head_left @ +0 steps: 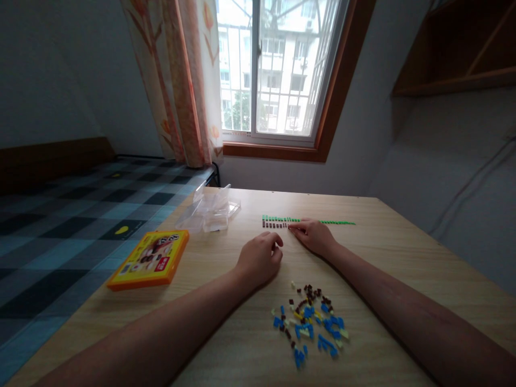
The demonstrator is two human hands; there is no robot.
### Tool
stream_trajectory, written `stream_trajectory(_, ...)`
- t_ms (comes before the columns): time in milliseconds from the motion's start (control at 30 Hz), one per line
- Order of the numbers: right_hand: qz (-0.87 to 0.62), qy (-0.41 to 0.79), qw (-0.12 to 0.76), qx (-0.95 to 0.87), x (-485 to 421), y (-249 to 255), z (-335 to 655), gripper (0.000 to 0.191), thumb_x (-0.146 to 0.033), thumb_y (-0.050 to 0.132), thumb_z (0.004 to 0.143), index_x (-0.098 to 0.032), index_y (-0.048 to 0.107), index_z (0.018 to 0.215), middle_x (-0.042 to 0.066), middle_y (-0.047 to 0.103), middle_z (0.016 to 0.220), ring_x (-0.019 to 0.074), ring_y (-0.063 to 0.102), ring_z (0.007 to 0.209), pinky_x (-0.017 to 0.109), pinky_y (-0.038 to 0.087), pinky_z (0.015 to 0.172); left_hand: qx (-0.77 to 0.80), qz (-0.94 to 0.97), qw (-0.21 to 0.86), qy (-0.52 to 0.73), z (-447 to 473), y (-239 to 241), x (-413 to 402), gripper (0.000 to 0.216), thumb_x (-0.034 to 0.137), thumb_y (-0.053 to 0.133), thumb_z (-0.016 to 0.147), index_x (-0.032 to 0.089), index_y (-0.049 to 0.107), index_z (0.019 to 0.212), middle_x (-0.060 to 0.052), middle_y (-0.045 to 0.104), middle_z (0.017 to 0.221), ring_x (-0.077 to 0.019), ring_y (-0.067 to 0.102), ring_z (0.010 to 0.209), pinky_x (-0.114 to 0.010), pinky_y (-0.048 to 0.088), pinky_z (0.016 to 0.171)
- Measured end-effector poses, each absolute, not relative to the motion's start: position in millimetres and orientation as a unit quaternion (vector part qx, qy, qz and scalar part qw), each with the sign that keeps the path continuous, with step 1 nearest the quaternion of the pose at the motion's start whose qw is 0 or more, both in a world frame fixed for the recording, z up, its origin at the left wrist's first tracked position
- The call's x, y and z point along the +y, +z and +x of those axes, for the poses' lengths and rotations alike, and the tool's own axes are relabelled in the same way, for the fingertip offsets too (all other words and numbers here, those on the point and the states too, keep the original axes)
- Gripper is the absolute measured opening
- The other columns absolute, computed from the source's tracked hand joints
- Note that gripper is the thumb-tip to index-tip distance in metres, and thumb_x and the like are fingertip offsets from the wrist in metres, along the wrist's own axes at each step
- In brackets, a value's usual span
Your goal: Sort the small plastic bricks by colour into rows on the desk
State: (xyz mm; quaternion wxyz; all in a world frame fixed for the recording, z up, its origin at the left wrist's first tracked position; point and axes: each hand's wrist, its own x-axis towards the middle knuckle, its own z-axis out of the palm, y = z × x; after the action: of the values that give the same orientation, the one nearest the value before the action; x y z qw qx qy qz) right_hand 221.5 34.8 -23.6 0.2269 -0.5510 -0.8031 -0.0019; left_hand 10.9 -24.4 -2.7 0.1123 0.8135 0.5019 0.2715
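Two rows of tiny building bricks lie on the table: a long green row (338,222) and, on its near side, a shorter brown row (274,226). At the right end of the brown row, my right hand (315,235) pinches a small brown brick that its fingertips mostly cover. This hand also hides part of the green row. My left hand (261,259) rests to the left with curled fingers; whatever may be inside them is hidden. Nearer to me, between my forearms, lies a loose pile of blue, brown, yellow and cream bricks (309,313).
An orange-yellow box (149,259) with a printed lid lies at the table's left edge. Behind it stand clear plastic containers (213,212). The wooden table (387,258) reaches toward a window (282,70). A bed with a checked cover (80,215) adjoins on the left.
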Motion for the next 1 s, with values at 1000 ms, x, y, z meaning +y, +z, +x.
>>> stream_trajectory(1000, -0.546, -0.006, 0.237, -0.803, 42.4, -28.4, 224.6, 0.030, -0.041, 0.049, 0.096, -0.033, 0.073, 0.113, 0.002, 0.070, 0.088, 0.0155, 0.063, 0.076, 0.025, 0.040, 0.064, 0.495, 0.820, 0.107, 0.268, 10.6, -5.4, -23.6, 0.018, 0.018, 0.051, 0.080, 0.021, 0.066, 0.090, -0.002, 0.067, 0.088, -0.0169, 0.060, 0.076, -0.029, 0.045, 0.071)
